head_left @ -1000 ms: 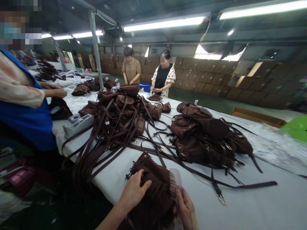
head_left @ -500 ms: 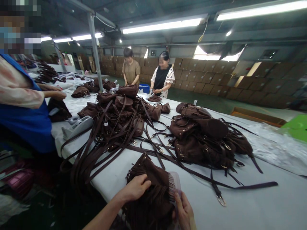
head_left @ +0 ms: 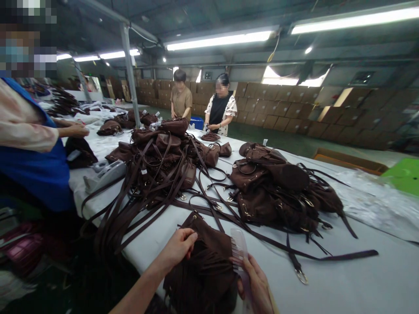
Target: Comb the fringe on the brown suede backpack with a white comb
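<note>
A dark brown fringed suede bag (head_left: 209, 257) lies at the near edge of the white table (head_left: 343, 283). My left hand (head_left: 178, 246) presses down on the bag's left side with curled fingers. My right hand (head_left: 255, 283) grips a translucent pale comb (head_left: 238, 246), whose teeth touch the fringe on the bag's right side.
Two heaps of brown bags with long straps (head_left: 163, 161) (head_left: 278, 187) fill the table's middle. A strap with a metal ring (head_left: 301, 274) trails near my right hand. A person in blue (head_left: 32, 148) stands at left; two more people (head_left: 203, 102) work at the far end. Cardboard boxes (head_left: 294, 109) line the back wall.
The comb has lifted up the fringe and my right hand shifted slightly right. My left hand slid a little up the bag. The view tilted slightly.
</note>
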Demonstrator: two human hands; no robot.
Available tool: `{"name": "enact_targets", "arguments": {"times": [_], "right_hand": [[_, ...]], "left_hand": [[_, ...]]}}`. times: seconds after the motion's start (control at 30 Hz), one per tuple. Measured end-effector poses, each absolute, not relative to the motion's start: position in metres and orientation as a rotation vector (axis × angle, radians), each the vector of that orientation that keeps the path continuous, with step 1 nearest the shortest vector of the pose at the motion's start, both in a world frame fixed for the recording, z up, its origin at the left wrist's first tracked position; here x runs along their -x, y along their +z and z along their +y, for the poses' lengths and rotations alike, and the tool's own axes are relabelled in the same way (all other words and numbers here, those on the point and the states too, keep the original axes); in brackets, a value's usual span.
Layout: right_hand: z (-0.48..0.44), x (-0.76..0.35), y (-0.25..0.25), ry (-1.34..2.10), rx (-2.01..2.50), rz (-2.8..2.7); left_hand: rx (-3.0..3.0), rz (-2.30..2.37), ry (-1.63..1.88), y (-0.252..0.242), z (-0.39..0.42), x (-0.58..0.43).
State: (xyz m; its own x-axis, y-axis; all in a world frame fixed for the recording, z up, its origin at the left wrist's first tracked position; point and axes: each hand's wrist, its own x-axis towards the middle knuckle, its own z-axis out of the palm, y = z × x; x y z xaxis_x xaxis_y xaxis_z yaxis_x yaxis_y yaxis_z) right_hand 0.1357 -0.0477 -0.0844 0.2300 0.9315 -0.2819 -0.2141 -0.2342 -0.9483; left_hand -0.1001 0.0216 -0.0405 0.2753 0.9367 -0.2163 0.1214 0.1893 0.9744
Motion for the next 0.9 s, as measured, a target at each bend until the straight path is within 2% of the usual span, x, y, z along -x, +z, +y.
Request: {"name": "enact_targets", "arguments": {"times": [0.17, 0.3, 0.47, 0.6, 0.67, 0.73, 0.8, 0.9], "right_hand": [[-0.041, -0.132, -0.021, 1.182, 1.407, -0.885], [-0.026, -0.108, 0.009, 1.350, 1.372, -1.086], [-0.002, -0.056, -0.010, 1.433, 1.369, -1.181], [-0.004, -0.024, -0.031, 1.644, 1.255, -1.254], [-0.009, -0.022, -0.029, 1.798, 1.126, -1.161], [-0.014, -0.030, -0.020, 1.920, 0.977, -0.979], [-0.017, -0.041, -0.007, 1.962, 0.883, -0.832], [-0.017, -0.053, 0.010, 1.924, 0.851, -0.788]], "left_hand": [[-1.235, 1.255, 0.882, -0.036, 0.018, 0.111], [-1.357, 1.342, 0.892, -0.026, 0.014, 0.119], [-1.441, 1.284, 0.885, -0.006, 0.012, 0.111], [-1.686, 1.231, 0.831, 0.022, 0.018, 0.114], [-1.810, 1.328, 0.964, 0.036, 0.023, 0.127], [-1.702, 1.444, 1.245, 0.044, 0.028, 0.140], [-1.459, 1.331, 1.372, 0.040, 0.030, 0.147], [-1.337, 0.795, 1.101, 0.019, 0.026, 0.133]]}}
